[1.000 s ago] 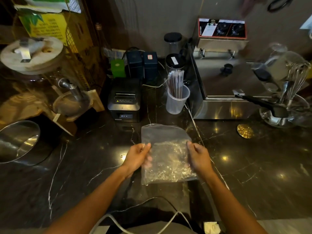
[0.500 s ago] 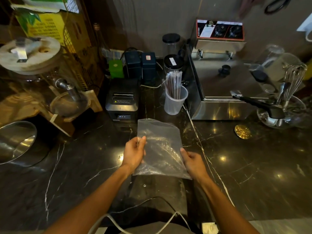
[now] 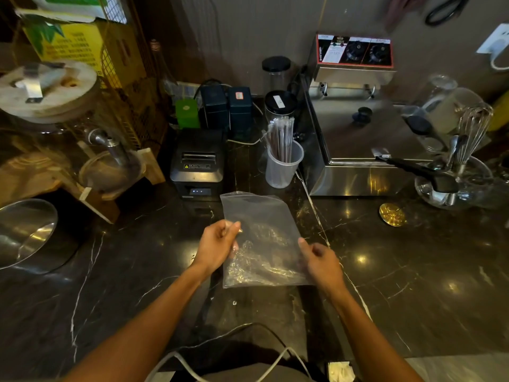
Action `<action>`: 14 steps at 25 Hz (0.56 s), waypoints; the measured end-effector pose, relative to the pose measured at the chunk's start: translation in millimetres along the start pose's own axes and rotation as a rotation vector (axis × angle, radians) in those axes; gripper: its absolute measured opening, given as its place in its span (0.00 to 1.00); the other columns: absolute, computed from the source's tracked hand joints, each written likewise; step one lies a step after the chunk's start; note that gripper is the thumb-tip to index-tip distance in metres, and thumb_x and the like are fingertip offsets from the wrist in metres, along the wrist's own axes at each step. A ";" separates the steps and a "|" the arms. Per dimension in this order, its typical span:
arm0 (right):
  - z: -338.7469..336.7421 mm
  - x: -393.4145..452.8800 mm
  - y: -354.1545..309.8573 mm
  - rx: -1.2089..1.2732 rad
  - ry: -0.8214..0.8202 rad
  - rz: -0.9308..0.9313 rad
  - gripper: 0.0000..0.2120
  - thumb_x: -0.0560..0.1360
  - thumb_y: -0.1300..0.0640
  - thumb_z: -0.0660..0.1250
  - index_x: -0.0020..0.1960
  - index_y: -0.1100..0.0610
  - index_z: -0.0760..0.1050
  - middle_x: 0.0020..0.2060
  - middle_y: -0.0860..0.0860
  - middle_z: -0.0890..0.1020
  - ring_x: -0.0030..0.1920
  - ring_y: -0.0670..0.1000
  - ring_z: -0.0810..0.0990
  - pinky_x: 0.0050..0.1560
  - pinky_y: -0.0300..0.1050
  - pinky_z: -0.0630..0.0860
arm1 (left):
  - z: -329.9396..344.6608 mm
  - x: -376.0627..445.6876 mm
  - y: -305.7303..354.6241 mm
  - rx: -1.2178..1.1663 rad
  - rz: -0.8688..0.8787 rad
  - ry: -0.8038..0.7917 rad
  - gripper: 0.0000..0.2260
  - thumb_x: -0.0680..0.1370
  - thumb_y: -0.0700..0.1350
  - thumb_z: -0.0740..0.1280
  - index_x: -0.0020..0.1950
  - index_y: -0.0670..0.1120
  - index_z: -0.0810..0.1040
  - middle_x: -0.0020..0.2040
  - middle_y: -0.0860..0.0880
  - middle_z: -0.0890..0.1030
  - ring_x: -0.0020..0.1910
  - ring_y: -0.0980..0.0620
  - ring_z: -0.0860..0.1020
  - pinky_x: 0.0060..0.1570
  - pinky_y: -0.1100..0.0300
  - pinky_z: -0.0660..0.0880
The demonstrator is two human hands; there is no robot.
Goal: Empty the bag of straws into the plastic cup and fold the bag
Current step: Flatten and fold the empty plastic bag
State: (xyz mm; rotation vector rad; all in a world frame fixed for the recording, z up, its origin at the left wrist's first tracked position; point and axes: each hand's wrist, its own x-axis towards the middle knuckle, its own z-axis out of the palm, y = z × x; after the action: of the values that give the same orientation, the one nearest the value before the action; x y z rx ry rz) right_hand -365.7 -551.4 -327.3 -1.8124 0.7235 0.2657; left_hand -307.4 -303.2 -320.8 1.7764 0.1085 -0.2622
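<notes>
Both hands hold the empty bag (image 3: pixel 261 230): left hand (image 3: pixel 217 244) pinching its edge, right hand (image 3: pixel 319 260) gripping opposite. We advise flattening it on the surface (image 3: pixel 413 271) before creasing.

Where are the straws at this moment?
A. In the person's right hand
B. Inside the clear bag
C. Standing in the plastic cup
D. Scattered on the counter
C: the straws stand upright in the plastic cup beside the printer, while the bag held between the left hand and right hand looks empty.
</notes>
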 end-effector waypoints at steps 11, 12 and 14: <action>-18.9 11.6 -33.9 0.461 -0.263 -0.112 0.16 0.80 0.65 0.69 0.65 0.53 0.81 0.58 0.62 0.86 0.56 0.65 0.85 0.55 0.61 0.82 | -39.6 -2.0 21.9 0.021 0.045 -0.306 0.07 0.81 0.43 0.70 0.49 0.41 0.84 0.44 0.43 0.86 0.46 0.45 0.84 0.53 0.54 0.81; -18.2 10.4 -35.5 0.440 -0.271 -0.124 0.16 0.80 0.65 0.68 0.66 0.54 0.80 0.57 0.60 0.87 0.57 0.65 0.85 0.58 0.63 0.82 | -41.5 -3.6 25.6 0.024 0.046 -0.336 0.05 0.81 0.42 0.70 0.48 0.43 0.84 0.43 0.46 0.86 0.46 0.48 0.84 0.52 0.57 0.81; -16.4 4.2 -41.4 0.404 -0.293 -0.135 0.17 0.79 0.65 0.69 0.67 0.56 0.80 0.57 0.57 0.87 0.61 0.67 0.84 0.64 0.68 0.79 | -45.3 -5.5 30.7 0.044 0.060 -0.367 0.04 0.81 0.41 0.70 0.48 0.44 0.85 0.43 0.50 0.86 0.45 0.52 0.84 0.51 0.61 0.80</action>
State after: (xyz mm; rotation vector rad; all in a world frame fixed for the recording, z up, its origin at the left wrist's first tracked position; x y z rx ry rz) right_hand -340.6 -559.6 -291.2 -1.3927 0.4105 0.2671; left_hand -300.8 -265.5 -281.3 1.7436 -0.2138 -0.5452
